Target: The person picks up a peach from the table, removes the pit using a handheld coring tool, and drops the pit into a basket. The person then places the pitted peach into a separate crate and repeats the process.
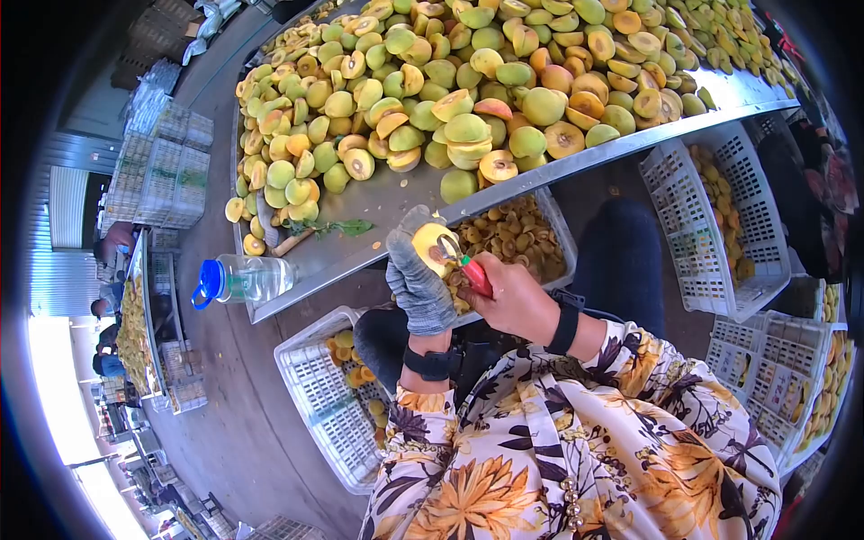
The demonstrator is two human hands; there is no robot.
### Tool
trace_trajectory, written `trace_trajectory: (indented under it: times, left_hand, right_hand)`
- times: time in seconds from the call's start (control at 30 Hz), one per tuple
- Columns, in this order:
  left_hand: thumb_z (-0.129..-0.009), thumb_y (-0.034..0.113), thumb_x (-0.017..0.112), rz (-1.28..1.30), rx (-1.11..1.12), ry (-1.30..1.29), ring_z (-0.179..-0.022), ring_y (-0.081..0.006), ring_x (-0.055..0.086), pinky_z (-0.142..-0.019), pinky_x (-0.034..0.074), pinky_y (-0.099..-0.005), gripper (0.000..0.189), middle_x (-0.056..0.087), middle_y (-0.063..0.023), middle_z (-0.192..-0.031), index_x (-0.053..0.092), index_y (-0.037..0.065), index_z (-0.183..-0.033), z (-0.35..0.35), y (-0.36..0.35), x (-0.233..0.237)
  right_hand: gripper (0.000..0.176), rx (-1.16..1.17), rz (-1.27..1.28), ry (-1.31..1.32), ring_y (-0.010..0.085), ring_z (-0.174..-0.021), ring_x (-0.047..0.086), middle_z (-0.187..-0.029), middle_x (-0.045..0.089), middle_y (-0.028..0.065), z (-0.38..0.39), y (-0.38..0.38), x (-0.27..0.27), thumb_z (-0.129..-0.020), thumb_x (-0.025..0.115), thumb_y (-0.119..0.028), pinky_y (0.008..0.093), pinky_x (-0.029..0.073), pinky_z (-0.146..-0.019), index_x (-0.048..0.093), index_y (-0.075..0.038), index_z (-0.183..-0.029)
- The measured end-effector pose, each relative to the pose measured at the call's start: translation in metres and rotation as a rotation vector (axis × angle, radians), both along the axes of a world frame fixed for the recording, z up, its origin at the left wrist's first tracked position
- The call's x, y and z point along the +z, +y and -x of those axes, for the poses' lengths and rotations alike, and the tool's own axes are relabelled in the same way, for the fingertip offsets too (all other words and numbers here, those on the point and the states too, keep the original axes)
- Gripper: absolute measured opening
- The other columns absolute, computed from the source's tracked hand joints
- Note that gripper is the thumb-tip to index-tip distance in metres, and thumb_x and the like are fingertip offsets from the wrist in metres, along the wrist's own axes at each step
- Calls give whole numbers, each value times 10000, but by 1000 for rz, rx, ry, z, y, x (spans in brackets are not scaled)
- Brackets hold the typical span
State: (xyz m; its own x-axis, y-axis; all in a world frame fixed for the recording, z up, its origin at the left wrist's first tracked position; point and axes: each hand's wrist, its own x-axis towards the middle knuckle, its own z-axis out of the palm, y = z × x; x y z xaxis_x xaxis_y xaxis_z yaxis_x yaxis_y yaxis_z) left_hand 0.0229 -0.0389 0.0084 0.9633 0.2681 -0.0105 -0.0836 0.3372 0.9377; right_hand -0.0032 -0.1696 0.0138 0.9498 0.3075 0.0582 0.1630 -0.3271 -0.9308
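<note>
Floral cloth (540, 450) fills six o'clock. Gloved left hand (418, 286) clamps its fingers on cut fruit (429, 252); right hand (519, 300) clamps a red-handled tool (477, 275) (tip partly hidden).

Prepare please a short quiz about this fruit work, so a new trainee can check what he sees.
1. Multiple choice: What colour is the handle of the tool in the right hand?
a) blue
b) red
c) white
2. True or false: The left hand wears a grey glove and holds a piece of fruit.
3. Short answer: Which object with a blue cap is near the corner of the table?

Key: 1 b; 2 true; 3 water bottle.
</note>
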Motion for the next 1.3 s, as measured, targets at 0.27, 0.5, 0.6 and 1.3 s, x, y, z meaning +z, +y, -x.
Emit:
trace_trajectory:
  times: [0.27, 0.5, 0.6, 1.3]
  left_hand:
    - [-871, 561, 386, -486, 83, -119, -900, -170, 553, -819, 445, -292, 631, 596, -90, -990, 573, -16, -1046, 5, -15, -1]
    - [-832, 560, 467, -191, -370, 316, -611, -199, 611, -576, 509, -276, 624, 635, -134, -724, 619, -45, -828, -11, 17, 1]
    - [-839, 516, 491, -143, -534, 421, -657, -221, 625, -624, 529, -293, 575, 634, -146, -767, 610, -46, -871, -15, 25, -2]
    - [-798, 375, 623, 166, -38, 242, -585, -242, 603, -541, 519, -331, 363, 603, -139, -710, 578, 16, -824, -4, 9, -10]
  right_hand:
    - [203, -18, 13, 56, 407, -581, 542, -583, 511, 227, 12, -2, -4, -734, 562, -27, 422, 405, -488, 421, 13, -875]
    - [198, 235, 80, -22, 400, -597, 561, -599, 527, 234, 14, -6, -17, -718, 556, -12, 405, 432, -507, 460, 46, -881]
    - [204, 213, 19, 54, 392, -590, 565, -602, 533, 228, 15, -1, -25, -724, 565, -29, 401, 437, -515, 480, 46, -893]
    - [171, 190, 40, 98, 421, -631, 554, -620, 522, 258, 2, 2, -8, -710, 555, -14, 425, 436, -537, 448, 44, -830]
